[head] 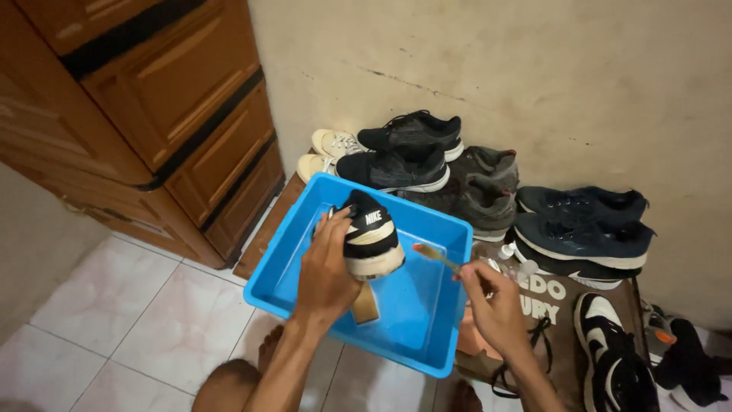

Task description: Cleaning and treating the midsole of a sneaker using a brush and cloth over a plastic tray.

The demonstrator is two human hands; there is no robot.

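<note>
Over blue tub (pixel 282 284): left hand (pixel 326 267) gripping sneaker (pixel 369 233), right hand (pixel 496 305) brush (pixel 436 256).

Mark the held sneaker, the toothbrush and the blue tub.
black sneaker (pixel 371 233), head view, on its side panel.
toothbrush (pixel 433 255), head view, on its handle.
blue tub (pixel 415 317), head view, on its bare floor.

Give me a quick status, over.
Left hand shut on black sneaker over blue tub. Right hand shut on brush. Nothing between them.
</note>
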